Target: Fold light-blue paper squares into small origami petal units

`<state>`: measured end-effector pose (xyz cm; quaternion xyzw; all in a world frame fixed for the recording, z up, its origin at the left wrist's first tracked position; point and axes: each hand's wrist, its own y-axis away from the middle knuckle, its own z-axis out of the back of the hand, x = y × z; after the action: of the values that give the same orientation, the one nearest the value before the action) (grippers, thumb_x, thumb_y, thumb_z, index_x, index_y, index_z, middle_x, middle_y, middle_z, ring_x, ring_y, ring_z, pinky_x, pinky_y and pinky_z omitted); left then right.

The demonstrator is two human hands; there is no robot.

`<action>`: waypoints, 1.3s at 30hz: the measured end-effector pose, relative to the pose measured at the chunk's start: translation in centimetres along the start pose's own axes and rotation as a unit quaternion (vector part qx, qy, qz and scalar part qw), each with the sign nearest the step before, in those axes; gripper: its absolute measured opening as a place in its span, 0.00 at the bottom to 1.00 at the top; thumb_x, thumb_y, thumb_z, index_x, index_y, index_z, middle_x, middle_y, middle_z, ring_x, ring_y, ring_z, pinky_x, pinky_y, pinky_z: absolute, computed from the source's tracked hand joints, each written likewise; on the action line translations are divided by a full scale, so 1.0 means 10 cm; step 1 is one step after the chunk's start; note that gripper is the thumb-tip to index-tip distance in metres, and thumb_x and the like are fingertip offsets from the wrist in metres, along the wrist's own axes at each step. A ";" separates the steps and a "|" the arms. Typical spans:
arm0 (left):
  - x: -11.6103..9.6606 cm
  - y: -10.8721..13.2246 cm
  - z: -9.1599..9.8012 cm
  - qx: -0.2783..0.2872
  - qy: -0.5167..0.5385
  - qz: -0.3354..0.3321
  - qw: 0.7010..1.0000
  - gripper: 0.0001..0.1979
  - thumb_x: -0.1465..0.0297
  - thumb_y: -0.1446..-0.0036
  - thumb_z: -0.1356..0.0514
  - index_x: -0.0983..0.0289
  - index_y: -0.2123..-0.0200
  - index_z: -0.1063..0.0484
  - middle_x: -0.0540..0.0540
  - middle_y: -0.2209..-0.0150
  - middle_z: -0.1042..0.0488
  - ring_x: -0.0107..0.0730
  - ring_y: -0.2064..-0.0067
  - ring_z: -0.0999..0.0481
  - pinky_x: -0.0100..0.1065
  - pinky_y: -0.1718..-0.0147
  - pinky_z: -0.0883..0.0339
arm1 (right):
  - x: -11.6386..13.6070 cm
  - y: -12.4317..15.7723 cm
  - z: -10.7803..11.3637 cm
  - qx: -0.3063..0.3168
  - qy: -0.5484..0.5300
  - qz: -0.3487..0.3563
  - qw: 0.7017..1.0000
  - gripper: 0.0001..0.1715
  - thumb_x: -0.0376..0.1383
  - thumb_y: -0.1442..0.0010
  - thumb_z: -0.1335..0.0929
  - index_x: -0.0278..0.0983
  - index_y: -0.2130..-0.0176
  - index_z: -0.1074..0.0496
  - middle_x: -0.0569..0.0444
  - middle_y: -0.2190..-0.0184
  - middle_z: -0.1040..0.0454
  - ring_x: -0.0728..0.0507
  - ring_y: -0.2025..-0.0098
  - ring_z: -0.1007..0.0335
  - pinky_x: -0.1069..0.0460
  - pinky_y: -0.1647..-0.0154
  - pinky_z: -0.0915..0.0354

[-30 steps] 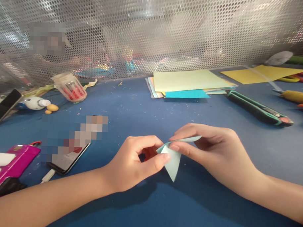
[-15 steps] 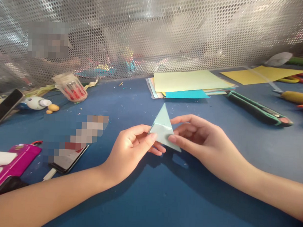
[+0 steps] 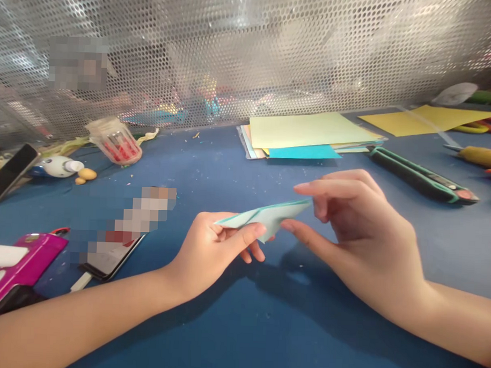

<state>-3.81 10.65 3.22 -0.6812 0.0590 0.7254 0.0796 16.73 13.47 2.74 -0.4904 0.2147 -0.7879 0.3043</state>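
Note:
A small folded piece of light blue paper (image 3: 274, 214) is pinched between the thumb and fingers of my left hand (image 3: 215, 247). Its layered folded edge faces up, and a point hangs below my thumb. My right hand (image 3: 360, 231) is just to the right of the paper, with thumb and index finger apart. The right thumb tip lies close to or against the paper's lower right edge; contact is hard to tell. Some fingers of my left hand are hidden behind the paper.
A stack of coloured paper (image 3: 311, 132) lies behind my hands, before a perforated metal panel (image 3: 218, 49). To the right are a green-and-black cutter (image 3: 419, 174) and a yellow sheet (image 3: 417, 121). Leftward are a phone (image 3: 110, 257), a jar (image 3: 116, 142) and a magenta tool (image 3: 29, 267).
The folded paper has turned from an upright triangle to lying sideways, its folded edge now up. My right hand has opened wider and shifted right and slightly up. My left hand keeps its hold.

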 end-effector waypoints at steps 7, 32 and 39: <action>-0.01 0.03 -0.03 -0.010 0.065 0.016 0.998 0.03 0.72 0.42 0.32 0.64 0.65 0.16 0.50 0.71 0.16 0.31 0.68 0.15 0.25 0.67 0.20 | 0.06 0.07 0.01 0.008 -0.023 0.028 0.999 0.24 0.27 0.40 0.26 0.54 0.52 0.28 0.56 0.58 0.30 0.43 0.62 0.29 0.45 0.59 0.31; -0.04 0.03 0.02 0.062 0.055 -0.053 0.995 0.14 0.66 0.32 0.40 0.63 0.65 0.16 0.51 0.71 0.17 0.25 0.68 0.18 0.21 0.66 0.22 | 0.01 -0.03 0.10 0.100 0.064 0.233 0.965 0.16 0.23 0.36 0.30 0.42 0.54 0.23 0.51 0.57 0.18 0.43 0.58 0.21 0.48 0.58 0.24; -0.06 0.04 0.02 0.050 0.067 -0.041 0.996 0.09 0.70 0.35 0.37 0.63 0.65 0.15 0.51 0.71 0.16 0.24 0.70 0.18 0.21 0.67 0.22 | -0.09 -0.02 0.15 0.155 0.116 0.276 0.942 0.16 0.26 0.35 0.30 0.40 0.49 0.26 0.51 0.53 0.17 0.40 0.54 0.19 0.47 0.57 0.26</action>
<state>-4.01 10.30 3.84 -0.7255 0.0723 0.6701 0.1394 18.32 14.20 2.92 -0.2642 0.2508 -0.7481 0.5547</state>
